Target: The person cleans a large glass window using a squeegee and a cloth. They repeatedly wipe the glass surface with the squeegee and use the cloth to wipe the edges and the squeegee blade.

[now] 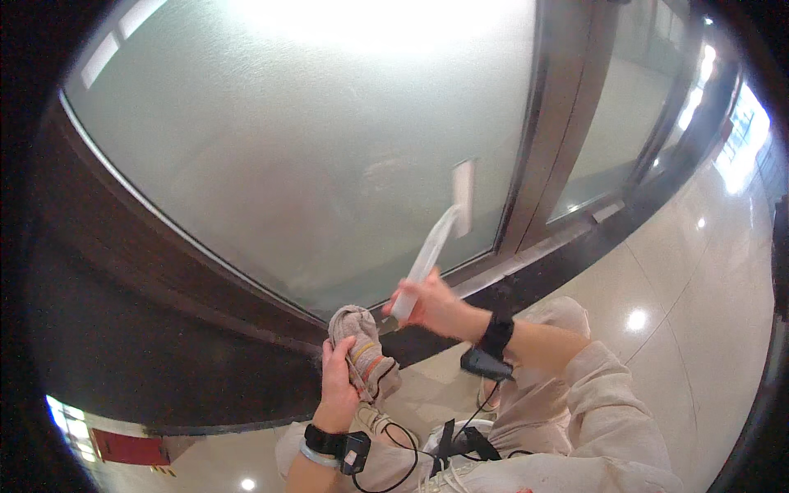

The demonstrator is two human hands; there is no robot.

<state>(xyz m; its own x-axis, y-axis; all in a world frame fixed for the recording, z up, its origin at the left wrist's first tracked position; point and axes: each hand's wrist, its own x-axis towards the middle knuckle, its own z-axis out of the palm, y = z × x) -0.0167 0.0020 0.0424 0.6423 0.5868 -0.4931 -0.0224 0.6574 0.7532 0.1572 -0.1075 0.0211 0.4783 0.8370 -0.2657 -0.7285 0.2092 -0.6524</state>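
My right hand (431, 305) grips the pale handle of a window squeegee (431, 243), whose flat head lies against the lower right part of a frosted glass pane (296, 179). In my left hand (339, 370) is a folded, striped cloth (363, 351), grey-beige with yellow, orange and dark bands. The cloth is close to the pane's bottom corner, left of and below the squeegee's handle. Both wrists carry black straps with small black devices.
A brown frame (542, 135) divides the pane from another glass panel at the right. Below the pane runs a dark ledge (185, 345). Shiny tiled floor (690, 296) lies at right, and a red object (129, 447) at lower left. Cables hang near my lap.
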